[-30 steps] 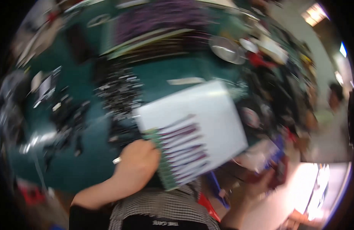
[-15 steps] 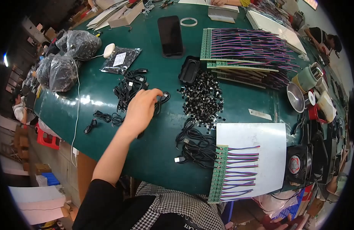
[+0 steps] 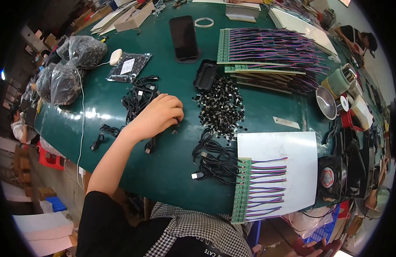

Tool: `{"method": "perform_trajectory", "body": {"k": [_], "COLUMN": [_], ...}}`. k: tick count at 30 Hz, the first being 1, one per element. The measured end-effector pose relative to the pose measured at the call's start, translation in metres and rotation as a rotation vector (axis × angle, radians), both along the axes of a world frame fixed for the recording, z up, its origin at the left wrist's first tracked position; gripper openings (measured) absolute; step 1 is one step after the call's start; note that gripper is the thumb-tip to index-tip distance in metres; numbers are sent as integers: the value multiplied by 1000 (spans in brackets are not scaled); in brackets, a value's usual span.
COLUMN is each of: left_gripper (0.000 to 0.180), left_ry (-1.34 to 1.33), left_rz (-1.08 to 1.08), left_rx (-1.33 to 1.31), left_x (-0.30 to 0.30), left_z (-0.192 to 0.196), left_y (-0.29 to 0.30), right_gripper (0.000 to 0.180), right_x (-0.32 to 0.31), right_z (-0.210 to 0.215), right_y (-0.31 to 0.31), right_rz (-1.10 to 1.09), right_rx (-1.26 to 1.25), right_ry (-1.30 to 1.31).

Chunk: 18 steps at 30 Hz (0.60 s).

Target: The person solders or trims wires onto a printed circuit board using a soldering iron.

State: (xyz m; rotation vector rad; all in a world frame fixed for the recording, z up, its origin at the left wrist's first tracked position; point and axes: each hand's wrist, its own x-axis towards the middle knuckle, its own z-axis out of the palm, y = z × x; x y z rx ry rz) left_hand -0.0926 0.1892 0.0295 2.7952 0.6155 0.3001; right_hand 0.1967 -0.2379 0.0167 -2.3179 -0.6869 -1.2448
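Note:
My left hand [image 3: 161, 113] reaches over the middle of the table, fingers curled and pinched down on a coiled black USB cable; most of that cable is hidden under the hand. Just behind and left of it lies a heap of black USB cables [image 3: 138, 92]. A cable plug [image 3: 148, 147] pokes out below my wrist. Smaller cable coils [image 3: 96, 141] rest further left. To the right is a pile of small black connector parts [image 3: 221, 109], with another bunch of black USB cables [image 3: 215, 167] nearer me. My right hand does not show.
Green circuit boards with coloured wires [image 3: 243, 188] lie on a white sheet [image 3: 301, 145]; more are stacked behind [image 3: 266, 47]. A phone [image 3: 184, 38] stands at the back. Plastic-wrapped bundles [image 3: 65, 81] sit left, a small fan [image 3: 331, 176] right. Another person's hand [image 3: 313, 248] shows lower right.
My left hand has come down onto the coiled cable right of the heap and its fingers have curled round it. The whole view has shifted slightly.

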Motion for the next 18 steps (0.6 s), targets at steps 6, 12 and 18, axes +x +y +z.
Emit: {"method": "perform_trajectory", "body": {"k": [6, 12, 18], "left_gripper": [11, 17, 15], "left_ry": [-539, -217, -187], "left_rz": [259, 100, -46], "left_rx": [-1047, -1616, -1516], "left_x": [42, 85, 102], "left_z": [22, 18, 10], "left_y": [-63, -155, -187], "right_gripper": [44, 64, 51], "right_x": [-4, -61, -71], "right_z": [5, 32, 21], "right_y": [-16, 70, 89], "right_rz": [113, 732, 911], "right_rx": [-23, 824, 434], "right_ry": [336, 1095, 1663]}}
